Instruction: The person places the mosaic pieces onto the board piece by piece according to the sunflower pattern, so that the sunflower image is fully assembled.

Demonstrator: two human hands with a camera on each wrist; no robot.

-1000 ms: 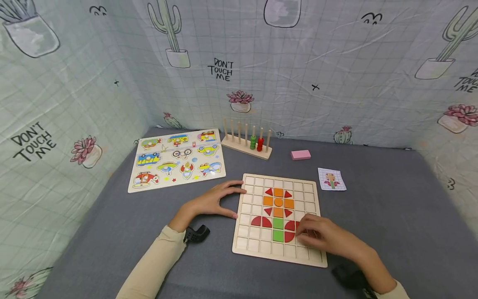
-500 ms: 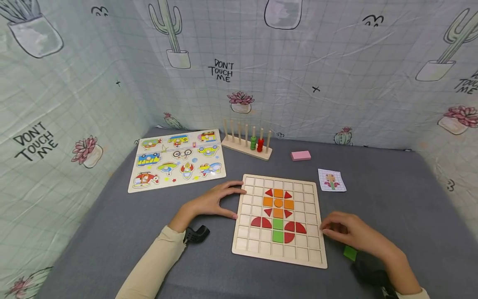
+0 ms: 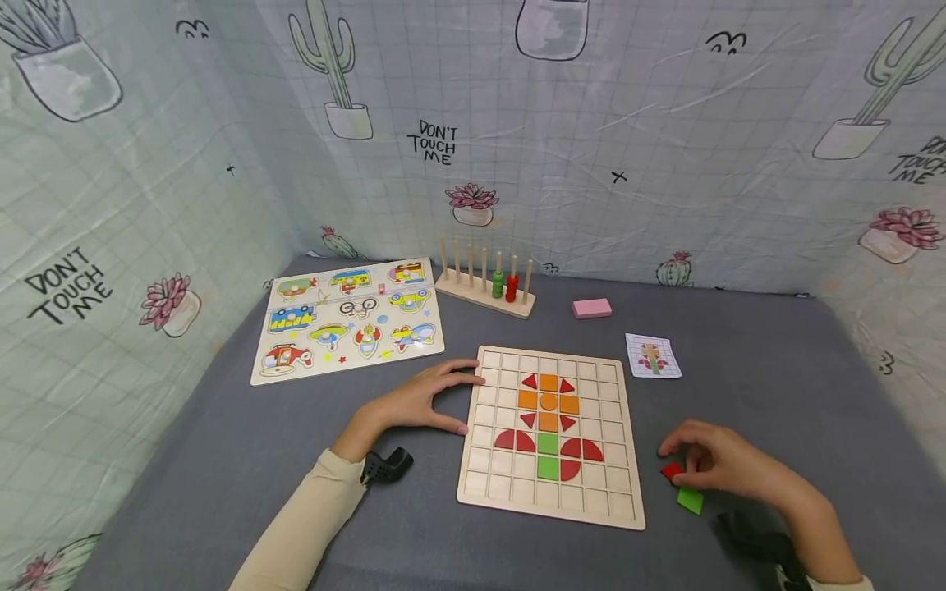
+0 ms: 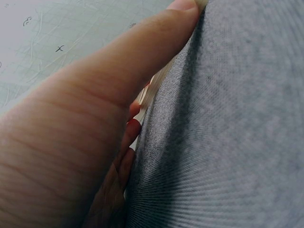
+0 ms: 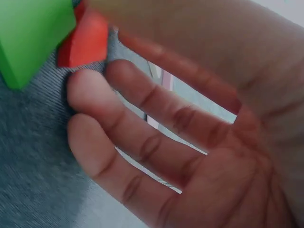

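Observation:
On the dark cloth lies a wooden grid board with orange, green and red flat pieces set in its squares. My left hand touches the board's left edge with spread thumb and fingers; in the left wrist view its thumb fills much of the foreground. Right of the board, my right hand is low over the cloth, its thumb at a small red piece. A green piece lies just below that thumb. In the right wrist view, the red piece is partly hidden by the thumb; the other fingers are loosely bent.
A small pattern card lies beyond the board's right edge. Behind stand a pink block and a peg stand with green and red beads. At left is a vehicle puzzle board. A printed curtain hangs behind.
My right hand has moved off the board to the right, uncovering a red quarter-circle piece. It is now beside the loose red and green pieces. My left hand has stayed on the board's edge.

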